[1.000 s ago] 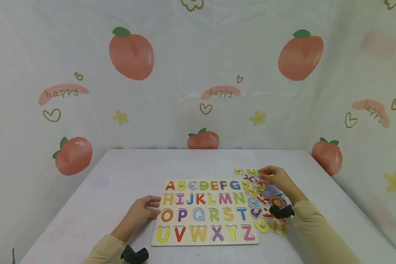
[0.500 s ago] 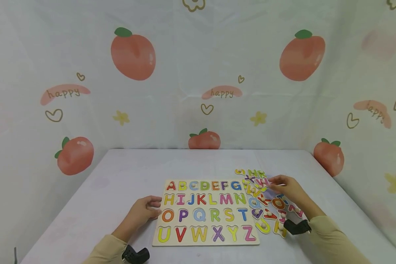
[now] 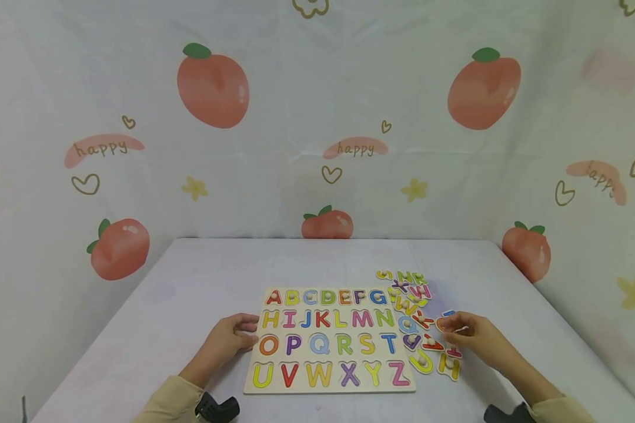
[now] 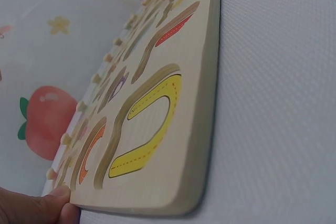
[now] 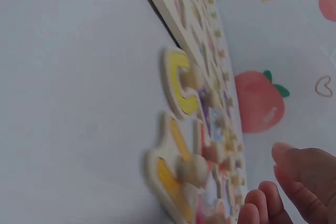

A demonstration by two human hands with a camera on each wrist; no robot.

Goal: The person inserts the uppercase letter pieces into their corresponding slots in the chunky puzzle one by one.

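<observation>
A wooden alphabet puzzle board (image 3: 328,352) lies flat at the middle of the table, with knobbed pieces seated in its top row, A to G. My left hand (image 3: 227,343) holds its left edge, thumb and fingertips right at the rim; the left wrist view shows the thumb (image 4: 59,191) there. To the board's right lies a heap of loose knobbed letters. Over this heap is my right hand (image 3: 471,335), thumb and fingers apart and holding nothing. Its fingertips overlap the orange letter O (image 3: 440,324) and partly cover the blue T (image 3: 450,313).
Around the right hand lie a yellow H (image 3: 448,367), a yellow U (image 3: 421,361), a red A (image 3: 433,343) and a light blue Q (image 3: 407,324). Farther back are a green N (image 3: 404,276) and a purple X (image 3: 400,286). A printed cloth hangs behind the white table (image 3: 211,264).
My right hand has drawn back toward me from the far end of the heap to the O. The R and pink W have come into view; the pink Z is now hidden. The left hand stays put.
</observation>
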